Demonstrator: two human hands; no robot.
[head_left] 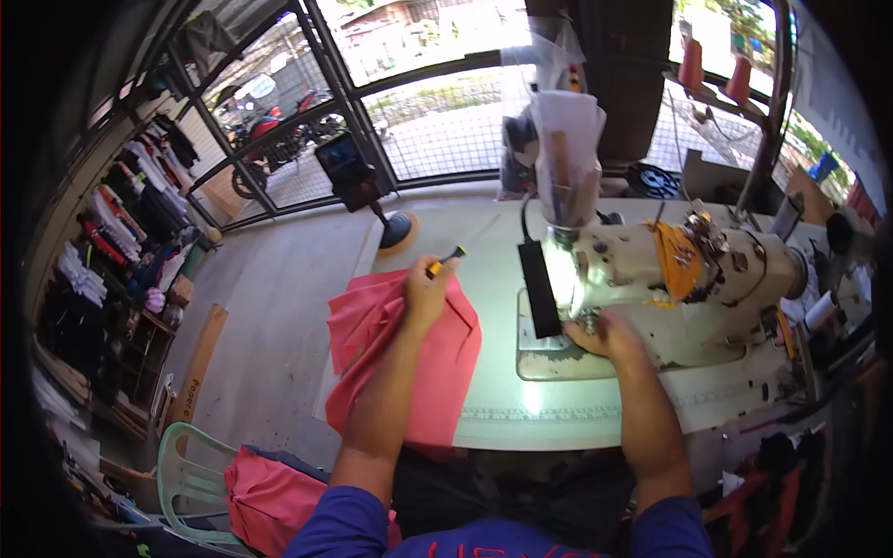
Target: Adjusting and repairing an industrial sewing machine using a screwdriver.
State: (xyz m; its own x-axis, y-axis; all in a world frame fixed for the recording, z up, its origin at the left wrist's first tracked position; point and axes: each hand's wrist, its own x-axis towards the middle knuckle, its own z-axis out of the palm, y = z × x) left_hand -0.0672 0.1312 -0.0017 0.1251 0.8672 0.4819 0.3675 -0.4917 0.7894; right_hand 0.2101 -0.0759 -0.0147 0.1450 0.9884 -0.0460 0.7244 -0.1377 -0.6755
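My left hand (427, 296) is closed round a small yellow-and-black hand tool (447, 262), whose dark end sticks out past my fingers. Beneath that hand and forearm lies coral-pink fabric (456, 349), folded on the table and hanging over its front edge. My right hand (606, 337) is at the needle area of a sewing machine (614, 265), just right of a black bar-shaped part (539, 288). Its fingers are bent together low beside the needle. What they pinch, if anything, is too small and partly hidden to make out.
A measuring tape strip (577, 410) runs along the front of the table (498, 372). A phone on a stand (349, 167) stands at the far left corner. More pink fabric (270, 493) covers a green plastic chair (181, 465). Clothes (139, 195) hang along the left wall.
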